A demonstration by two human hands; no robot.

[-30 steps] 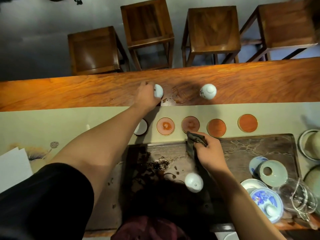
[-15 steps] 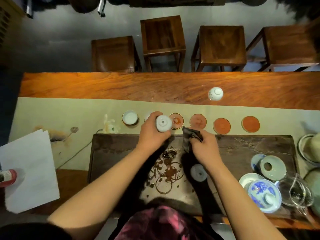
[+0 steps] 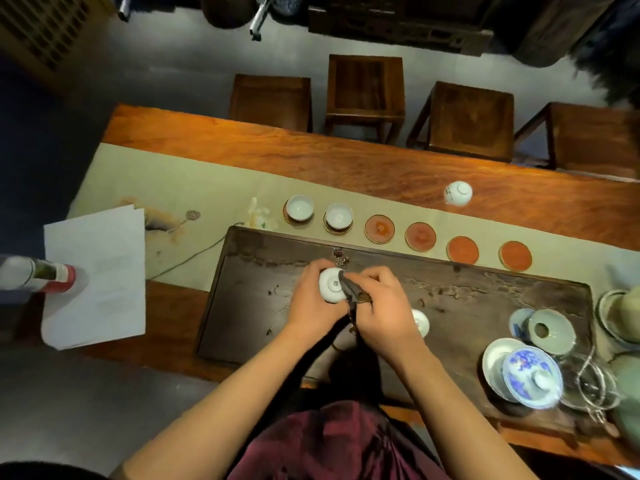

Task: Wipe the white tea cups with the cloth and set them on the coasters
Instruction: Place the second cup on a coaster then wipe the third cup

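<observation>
Dim room; warm light falls on the wooden counter, brightest along its far edge. Beyond it the floor and corners sink into dark (wide-angle bending too). The glassware at the counter's right end smears with blur.

Four bare coasters lie in a row beyond the tea tray's far edge. Two seated cups block the left end; lidded bowls and glassware crowd the tray's right end.
</observation>
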